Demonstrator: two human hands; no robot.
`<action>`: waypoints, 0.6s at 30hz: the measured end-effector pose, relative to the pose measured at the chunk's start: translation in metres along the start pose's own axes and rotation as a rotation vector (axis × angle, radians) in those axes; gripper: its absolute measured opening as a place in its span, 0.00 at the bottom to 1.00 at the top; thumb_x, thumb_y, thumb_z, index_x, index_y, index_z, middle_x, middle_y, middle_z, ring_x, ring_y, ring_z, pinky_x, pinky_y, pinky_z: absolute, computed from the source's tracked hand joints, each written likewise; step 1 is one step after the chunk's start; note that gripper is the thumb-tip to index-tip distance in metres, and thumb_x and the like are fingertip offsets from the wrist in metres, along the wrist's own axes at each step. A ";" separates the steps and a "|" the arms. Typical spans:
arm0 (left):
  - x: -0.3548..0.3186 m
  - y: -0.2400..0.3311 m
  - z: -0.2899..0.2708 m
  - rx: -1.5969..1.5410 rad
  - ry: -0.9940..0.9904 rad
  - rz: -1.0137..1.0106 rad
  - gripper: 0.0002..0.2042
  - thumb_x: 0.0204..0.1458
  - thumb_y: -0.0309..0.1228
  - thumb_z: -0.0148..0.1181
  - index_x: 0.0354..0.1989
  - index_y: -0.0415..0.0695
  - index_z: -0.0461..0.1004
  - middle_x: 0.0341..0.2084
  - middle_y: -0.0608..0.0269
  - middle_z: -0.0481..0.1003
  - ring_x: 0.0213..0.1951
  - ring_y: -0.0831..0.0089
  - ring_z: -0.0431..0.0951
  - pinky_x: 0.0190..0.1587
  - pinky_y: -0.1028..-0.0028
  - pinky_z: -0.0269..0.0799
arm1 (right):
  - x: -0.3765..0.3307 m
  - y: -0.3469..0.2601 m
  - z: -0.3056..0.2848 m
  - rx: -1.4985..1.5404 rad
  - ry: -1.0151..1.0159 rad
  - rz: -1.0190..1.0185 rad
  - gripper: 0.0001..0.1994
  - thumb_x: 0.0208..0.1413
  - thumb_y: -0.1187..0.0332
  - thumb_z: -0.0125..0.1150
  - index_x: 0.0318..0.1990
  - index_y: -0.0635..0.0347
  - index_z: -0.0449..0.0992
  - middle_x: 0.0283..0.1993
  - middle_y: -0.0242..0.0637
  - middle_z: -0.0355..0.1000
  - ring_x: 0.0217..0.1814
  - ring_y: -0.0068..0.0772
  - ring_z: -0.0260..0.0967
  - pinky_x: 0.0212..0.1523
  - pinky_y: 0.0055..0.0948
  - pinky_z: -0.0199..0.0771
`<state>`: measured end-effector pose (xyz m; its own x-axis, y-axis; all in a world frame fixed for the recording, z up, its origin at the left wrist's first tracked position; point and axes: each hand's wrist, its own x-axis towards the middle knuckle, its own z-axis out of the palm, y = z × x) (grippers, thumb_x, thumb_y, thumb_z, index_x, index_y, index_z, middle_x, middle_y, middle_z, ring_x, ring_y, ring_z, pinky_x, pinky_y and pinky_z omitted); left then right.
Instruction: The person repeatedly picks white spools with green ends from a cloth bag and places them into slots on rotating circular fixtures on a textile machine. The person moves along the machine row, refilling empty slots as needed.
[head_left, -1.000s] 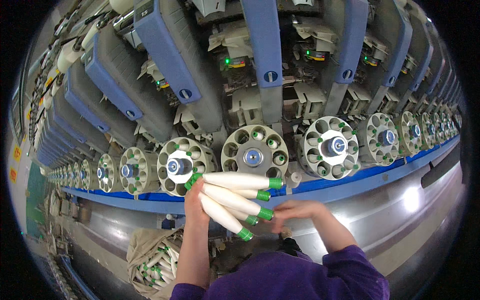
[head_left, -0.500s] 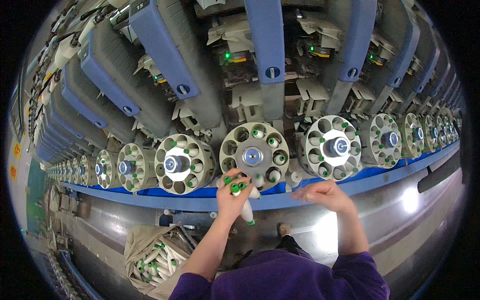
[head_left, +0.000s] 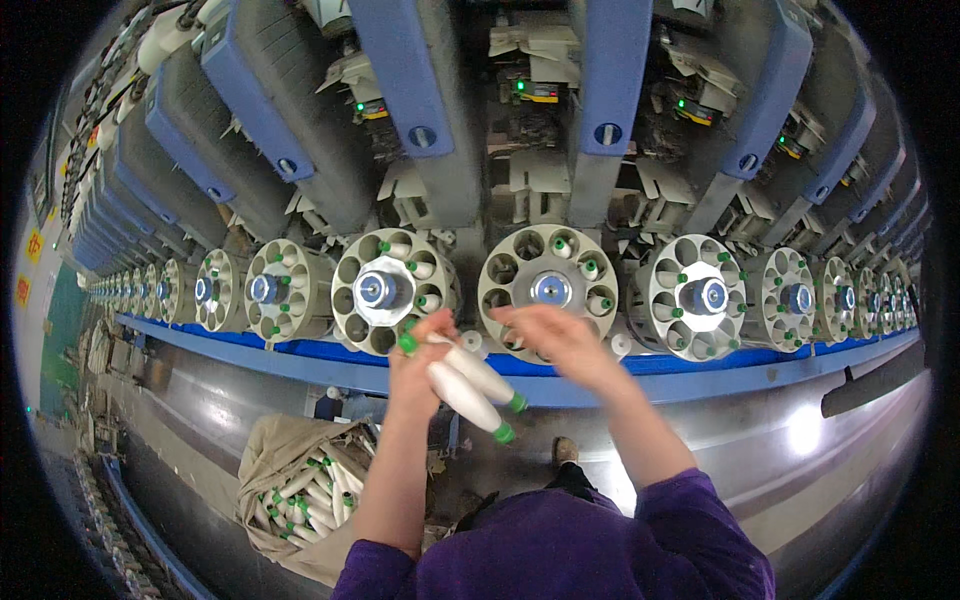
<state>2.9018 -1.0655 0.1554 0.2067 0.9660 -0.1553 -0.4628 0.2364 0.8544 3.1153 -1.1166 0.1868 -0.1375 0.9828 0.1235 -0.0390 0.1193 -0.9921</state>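
Observation:
My left hand (head_left: 412,368) is closed around several white yarn bobbins (head_left: 465,398) with green ends. Two of them slant down to the right out of the hand, and another green end pokes up by the thumb. In front of the middle round magazine (head_left: 524,283) is my right hand (head_left: 565,345), its fingers pointing left across the lower holes. Blur and the turned back of the hand hide whether anything is between its fingers. White bobbins with green tips stand in some of the magazine's upper and right holes; its lower part is covered by my hand.
More round magazines, such as one at left (head_left: 352,292) and one at right (head_left: 655,290), line a blue rail (head_left: 690,378). Blue-fronted machine units (head_left: 610,75) rise behind. A cloth sack (head_left: 262,455) of bobbins sits at lower left.
The view has shifted, so the machines appear further right. My right hand has moved left and up to the middle magazine. My left hand still grips bobbins, now with two slanting right.

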 end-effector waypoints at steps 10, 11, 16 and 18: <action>-0.037 0.086 -0.088 -0.316 0.191 0.384 0.25 0.37 0.18 0.46 0.50 0.35 0.67 0.36 0.58 0.66 0.40 0.67 0.69 0.57 0.59 0.66 | -0.057 0.079 0.044 0.330 0.392 0.497 0.16 0.57 0.53 0.53 0.24 0.52 0.65 0.15 0.23 0.54 0.14 0.16 0.49 0.13 0.19 0.46; -0.041 0.085 -0.092 -0.320 0.179 0.419 0.25 0.37 0.19 0.46 0.50 0.34 0.67 0.36 0.58 0.66 0.40 0.67 0.69 0.57 0.58 0.65 | -0.056 0.081 0.057 0.308 0.360 0.457 0.15 0.56 0.54 0.54 0.26 0.53 0.67 0.15 0.22 0.53 0.14 0.15 0.49 0.14 0.17 0.45; -0.053 0.082 -0.104 -0.260 0.215 0.525 0.24 0.39 0.19 0.46 0.51 0.33 0.66 0.36 0.57 0.65 0.40 0.67 0.69 0.58 0.56 0.64 | -0.041 0.107 0.160 0.515 -0.228 0.540 0.16 0.59 0.54 0.51 0.31 0.59 0.69 0.17 0.23 0.54 0.16 0.15 0.48 0.16 0.18 0.47; -0.055 0.082 -0.110 -0.292 0.225 0.513 0.24 0.39 0.19 0.45 0.51 0.32 0.65 0.36 0.57 0.66 0.40 0.67 0.69 0.58 0.55 0.63 | -0.042 0.128 0.177 0.688 -0.355 0.484 0.19 0.59 0.53 0.50 0.34 0.63 0.73 0.18 0.25 0.58 0.16 0.18 0.51 0.18 0.20 0.54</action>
<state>2.7573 -1.0877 0.1794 -0.2761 0.9547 0.1106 -0.6777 -0.2750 0.6820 2.9413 -1.1675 0.0586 -0.5843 0.7889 -0.1903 -0.4639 -0.5171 -0.7194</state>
